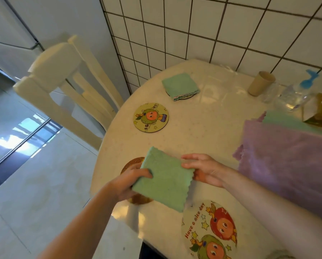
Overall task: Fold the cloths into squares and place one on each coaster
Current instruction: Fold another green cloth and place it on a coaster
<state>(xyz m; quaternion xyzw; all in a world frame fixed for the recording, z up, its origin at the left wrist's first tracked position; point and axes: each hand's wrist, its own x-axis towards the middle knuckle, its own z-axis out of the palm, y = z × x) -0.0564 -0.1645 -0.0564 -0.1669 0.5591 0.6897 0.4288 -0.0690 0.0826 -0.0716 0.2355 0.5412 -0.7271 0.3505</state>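
Green folded cloth [165, 181] sits in both your grips, left hand [130, 181] and right hand [205, 170] grasping it above the brown coaster [133, 163]. One coaster [182, 96] is covered; the cartoon coaster [151, 117] stays bare, purple cloth [287, 161] unfolded.

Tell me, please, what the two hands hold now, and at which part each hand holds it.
Both hold the folded green cloth: the left hand grips its left edge, the right hand its right edge.

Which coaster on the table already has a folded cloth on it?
The far coaster near the tiled wall, under a folded green cloth; the yellow cartoon coaster is bare.
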